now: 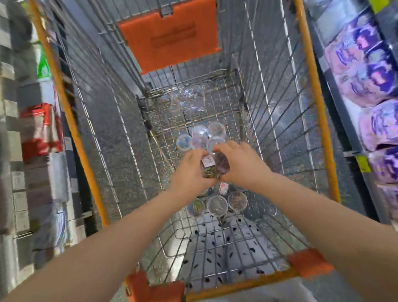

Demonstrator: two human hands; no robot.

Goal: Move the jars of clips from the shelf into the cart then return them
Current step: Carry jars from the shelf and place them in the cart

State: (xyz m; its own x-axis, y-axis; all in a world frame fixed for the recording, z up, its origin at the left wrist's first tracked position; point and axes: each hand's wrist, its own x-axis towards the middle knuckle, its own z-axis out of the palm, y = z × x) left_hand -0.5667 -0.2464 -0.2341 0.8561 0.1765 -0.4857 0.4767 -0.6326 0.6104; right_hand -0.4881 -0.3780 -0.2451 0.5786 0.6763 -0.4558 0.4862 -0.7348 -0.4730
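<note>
Jars of clips [214,167], maybe two, half hidden, left hand [189,168], right hand [242,162] fingers [220,148] grasping

From my feed I see a shop aisle with a speckled grey floor [118,154] that carries a pale glare [280,112] from overhead light. The right shelving [352,144] is stacked with purple-and-pink packs [384,124] and has yellow tags [362,164] on its edges. The left shelving [8,136] is too blurred for me to read, though I can make out grey and white boxes [20,204], a red patch [42,128] and a green one [43,66].
</note>
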